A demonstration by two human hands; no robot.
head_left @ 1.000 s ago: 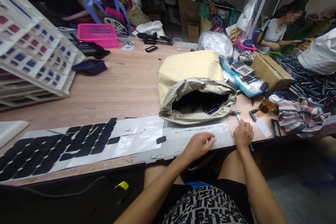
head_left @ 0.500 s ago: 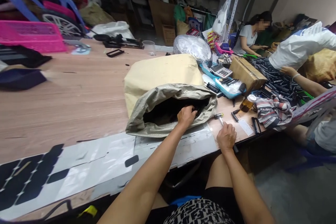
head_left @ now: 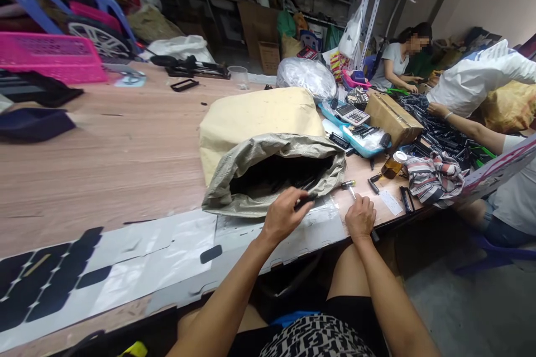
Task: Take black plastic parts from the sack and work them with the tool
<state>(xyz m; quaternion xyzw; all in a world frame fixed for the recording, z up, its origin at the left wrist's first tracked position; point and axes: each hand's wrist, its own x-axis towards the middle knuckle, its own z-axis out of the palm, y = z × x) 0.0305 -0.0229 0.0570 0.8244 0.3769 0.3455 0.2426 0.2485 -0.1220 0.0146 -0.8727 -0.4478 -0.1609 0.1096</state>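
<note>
Left hand by the near edge of the tabletop, grip pinching a black part just outside the open grey sack, dark parts inside. Right hand, grip closed on a thin tool.

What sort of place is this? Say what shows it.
Likely a small assembly workshop: a long worktable, an open sack, the left hand gripping a black part, the right hand a thin tool, and other people at a heap of black parts.
</note>
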